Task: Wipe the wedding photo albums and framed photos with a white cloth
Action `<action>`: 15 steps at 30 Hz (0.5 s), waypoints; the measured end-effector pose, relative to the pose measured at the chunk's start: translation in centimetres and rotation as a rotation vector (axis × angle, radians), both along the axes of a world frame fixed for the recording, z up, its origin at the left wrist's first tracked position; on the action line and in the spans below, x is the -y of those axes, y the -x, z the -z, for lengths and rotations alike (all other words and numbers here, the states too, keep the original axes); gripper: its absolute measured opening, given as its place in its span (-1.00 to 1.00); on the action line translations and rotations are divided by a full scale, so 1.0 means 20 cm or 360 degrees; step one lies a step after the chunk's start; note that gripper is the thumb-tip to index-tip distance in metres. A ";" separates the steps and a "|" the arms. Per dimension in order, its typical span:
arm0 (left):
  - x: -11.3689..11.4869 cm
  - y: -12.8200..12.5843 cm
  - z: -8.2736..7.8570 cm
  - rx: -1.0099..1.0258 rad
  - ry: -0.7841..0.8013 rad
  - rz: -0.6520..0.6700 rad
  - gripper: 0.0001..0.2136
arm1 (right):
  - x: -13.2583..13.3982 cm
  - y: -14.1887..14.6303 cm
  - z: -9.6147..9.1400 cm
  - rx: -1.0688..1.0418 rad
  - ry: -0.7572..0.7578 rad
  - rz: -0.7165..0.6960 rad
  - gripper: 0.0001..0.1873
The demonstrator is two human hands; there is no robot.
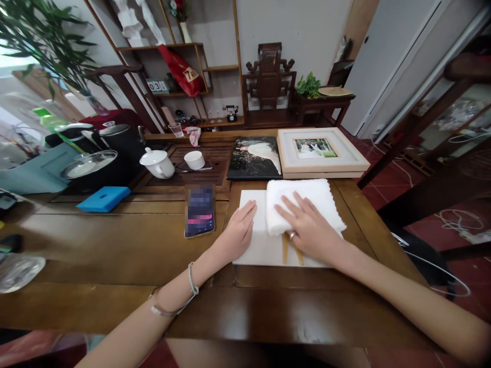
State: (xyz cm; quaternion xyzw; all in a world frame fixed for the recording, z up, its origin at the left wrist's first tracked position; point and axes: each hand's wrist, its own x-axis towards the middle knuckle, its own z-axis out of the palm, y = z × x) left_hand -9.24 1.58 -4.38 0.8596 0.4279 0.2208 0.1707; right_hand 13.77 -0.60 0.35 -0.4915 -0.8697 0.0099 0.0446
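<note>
A folded white towel [276,209] lies over the upper part of a flat white board [261,250] on the wooden table. My right hand [307,225] rests flat on the towel with its fingers spread, a ring on one finger. Two thin golden-brown strips [285,249] show on the board below the towel's edge; their upper ends are hidden. My left hand [240,230] lies along the board's left edge, fingers stretched out and close together, holding nothing. A phone [200,210] with a lit screen lies to the left of this hand.
Behind the board are a dark photo panel [253,168] and a pale wood picture frame [287,163]. A tea tray [180,179] carries a white lidded cup [158,163] and a small white bowl [194,160]. A blue box [104,199] and a dark pot [90,168] stand left.
</note>
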 end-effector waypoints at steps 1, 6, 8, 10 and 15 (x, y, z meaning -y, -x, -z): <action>0.00 0.00 0.00 0.0015 -0.0001 0.0001 -0.55 | 0.07 0.03 -0.01 0.0004 0.0037 -0.0071 -0.27; -0.01 0.02 0.02 0.0079 0.0008 0.0067 -0.52 | 0.30 0.12 -0.06 -0.0065 0.0207 -0.0469 -0.15; -0.01 0.02 0.02 0.0069 0.0025 0.0059 -0.52 | 0.26 0.08 -0.06 -0.0087 0.0233 -0.0459 -0.17; -0.01 0.01 0.01 0.0038 0.0042 0.0030 -0.54 | 0.14 0.02 -0.05 -0.0098 0.0190 -0.0349 -0.18; 0.00 0.00 -0.02 -0.0043 0.0093 -0.0004 -0.54 | -0.16 -0.15 -0.02 -0.0056 0.0100 0.0092 -0.30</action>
